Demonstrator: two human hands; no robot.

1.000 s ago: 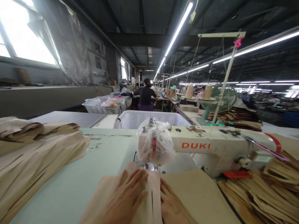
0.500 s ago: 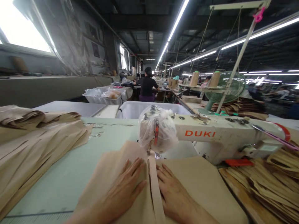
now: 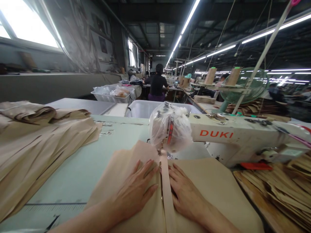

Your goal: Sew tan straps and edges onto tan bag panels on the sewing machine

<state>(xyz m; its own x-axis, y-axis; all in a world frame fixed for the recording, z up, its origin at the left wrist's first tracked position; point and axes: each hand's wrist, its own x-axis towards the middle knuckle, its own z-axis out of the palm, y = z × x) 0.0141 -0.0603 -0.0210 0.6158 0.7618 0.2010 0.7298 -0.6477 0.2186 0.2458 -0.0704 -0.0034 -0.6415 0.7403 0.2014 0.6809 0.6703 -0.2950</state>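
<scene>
My left hand (image 3: 136, 187) lies flat with its fingers spread on a tan fabric piece (image 3: 107, 181), left of the seam. On the other side, my right hand (image 3: 184, 191) rests open on a second tan panel (image 3: 213, 184), its fingertips beside a narrow pale strip (image 3: 167, 194). This strip runs lengthwise between both hands up to the needle area of a sewing machine (image 3: 216, 132). Clear plastic (image 3: 170, 126) wraps the machine's head, partly hiding the needle and presser foot.
Tan cut pieces (image 3: 48, 139) are heaped at left, and more stacked pieces (image 3: 289, 184) lie at right. Behind the machine stands a white bin (image 3: 141, 108). Thread cones (image 3: 210, 76) and a green fan (image 3: 255, 85) are beyond. A person (image 3: 157, 84) sits farther back.
The view has shifted slightly, so the scene appears farther right and a little higher. Both hands stay flat on the fabric, with little visible movement relative to the machine.
</scene>
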